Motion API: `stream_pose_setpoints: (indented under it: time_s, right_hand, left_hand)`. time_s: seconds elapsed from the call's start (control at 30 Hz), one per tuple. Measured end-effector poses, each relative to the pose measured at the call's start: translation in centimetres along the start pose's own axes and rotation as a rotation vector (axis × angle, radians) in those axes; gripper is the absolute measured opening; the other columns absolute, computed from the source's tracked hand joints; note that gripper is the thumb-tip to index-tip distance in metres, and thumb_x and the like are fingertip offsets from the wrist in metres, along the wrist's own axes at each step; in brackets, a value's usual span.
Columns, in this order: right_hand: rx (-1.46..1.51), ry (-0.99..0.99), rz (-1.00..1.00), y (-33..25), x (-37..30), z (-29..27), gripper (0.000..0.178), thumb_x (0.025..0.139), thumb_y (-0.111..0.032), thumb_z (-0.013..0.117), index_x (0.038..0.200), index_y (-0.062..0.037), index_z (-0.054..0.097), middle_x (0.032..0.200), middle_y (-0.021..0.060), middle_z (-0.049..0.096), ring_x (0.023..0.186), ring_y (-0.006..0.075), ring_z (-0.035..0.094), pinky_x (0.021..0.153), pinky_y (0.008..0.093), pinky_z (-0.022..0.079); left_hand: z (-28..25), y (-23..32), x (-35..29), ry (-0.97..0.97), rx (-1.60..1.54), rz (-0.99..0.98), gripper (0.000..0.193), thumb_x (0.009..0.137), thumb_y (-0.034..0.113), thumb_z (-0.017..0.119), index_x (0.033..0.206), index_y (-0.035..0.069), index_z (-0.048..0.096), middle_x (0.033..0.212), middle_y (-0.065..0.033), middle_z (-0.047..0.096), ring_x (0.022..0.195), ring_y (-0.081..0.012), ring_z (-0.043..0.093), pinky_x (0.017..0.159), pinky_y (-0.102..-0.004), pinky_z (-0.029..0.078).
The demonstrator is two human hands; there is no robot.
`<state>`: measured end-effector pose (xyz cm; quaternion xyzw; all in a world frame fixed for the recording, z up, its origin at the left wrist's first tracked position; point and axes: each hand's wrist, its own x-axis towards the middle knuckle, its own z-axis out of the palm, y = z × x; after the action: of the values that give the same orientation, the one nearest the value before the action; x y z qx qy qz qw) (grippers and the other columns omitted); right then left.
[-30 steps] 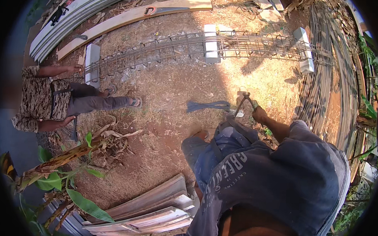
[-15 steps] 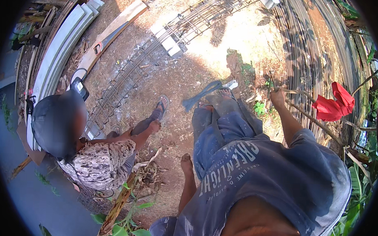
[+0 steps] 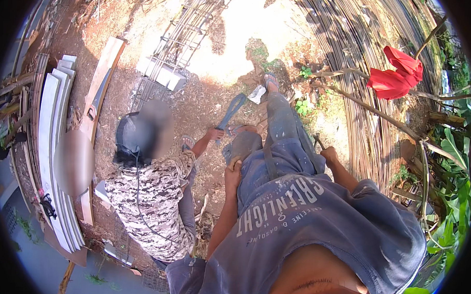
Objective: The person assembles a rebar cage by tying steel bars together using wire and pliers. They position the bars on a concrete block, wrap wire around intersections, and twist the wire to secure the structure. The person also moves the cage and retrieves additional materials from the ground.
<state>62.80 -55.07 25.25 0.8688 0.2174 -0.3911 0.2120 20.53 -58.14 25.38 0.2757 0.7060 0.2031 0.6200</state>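
Observation:
My left hand (image 3: 233, 174) rests against the left leg of my blue trousers (image 3: 292, 158), its fingers curled; what they hold, if anything, is hidden. My right hand (image 3: 329, 156) is closed around a slim dark tool (image 3: 318, 141) beside my right thigh; its exact kind is too small to tell. Ahead of my left knee lies a looped bundle of blue-grey strands (image 3: 231, 111), which looks like tie wire. A co-worker's hand (image 3: 214, 134) grips its near end. That co-worker, in a camouflage-patterned shirt (image 3: 145, 201), crouches at my left.
A steel rebar cage (image 3: 185, 28) rests on a pale block (image 3: 168, 76) ahead. A handsaw (image 3: 95, 98) lies on a wooden plank (image 3: 104, 64); pale boards (image 3: 52, 125) are stacked far left. Long rods (image 3: 347, 57) and branches (image 3: 372, 106) with red cloth (image 3: 396, 75) lie right.
The co-worker has leaned in and taken hold of the bundle's near end. My left hand has come up to my trouser leg. My right hand has drawn back from the branches with the tool.

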Motion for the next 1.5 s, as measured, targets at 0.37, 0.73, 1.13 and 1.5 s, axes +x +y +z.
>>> stream_pose_setpoints:
  time_s: [0.37,0.73,1.13,1.5]
  right_hand:
    - [-0.16,0.002,-0.197,-16.6,13.8,-11.4,0.032,0.072,-0.017,0.065,0.097,0.0025,0.07,0.096,0.0261,0.069,0.096,0.0378,0.069,0.08,0.0451,0.055]
    - [0.018,0.583,-0.921,-41.8,18.3,-33.3,0.025,0.091,-0.025,0.056,0.103,-0.0023,0.056,0.083,0.0237,0.067,0.078,0.0406,0.066,0.071,0.0497,0.05]
    - [0.166,0.146,-1.278,-57.5,1.4,-39.5,0.02,0.09,-0.016,0.058,0.106,-0.0044,0.058,0.081,0.0192,0.064,0.074,0.0363,0.064,0.067,0.043,0.049]
    - [0.311,-0.089,-1.223,-68.0,-4.9,-43.9,0.035,0.09,-0.015,0.062,0.123,-0.0025,0.058,0.104,0.0184,0.068,0.094,0.0311,0.067,0.084,0.0387,0.052]
  left_hand:
    - [5.5,10.7,12.7,0.274,-0.198,-0.061,0.035,0.092,0.023,0.059,0.116,-0.002,0.065,0.099,-0.0145,0.07,0.092,-0.0201,0.063,0.084,-0.0316,0.048]
    - [9.8,30.1,21.2,0.33,-0.073,0.08,0.041,0.093,0.032,0.062,0.119,0.0,0.064,0.11,-0.0177,0.069,0.103,-0.0271,0.064,0.092,-0.0353,0.047]
    - [6.3,55.6,37.3,-0.124,0.14,0.386,0.04,0.095,0.03,0.058,0.121,0.0,0.062,0.106,-0.0194,0.069,0.099,-0.0267,0.066,0.086,-0.0329,0.048]
    - [5.6,69.7,43.9,-0.556,-0.893,0.187,0.027,0.094,0.013,0.057,0.116,-0.003,0.059,0.107,-0.0163,0.067,0.092,-0.0263,0.068,0.082,-0.0364,0.055]
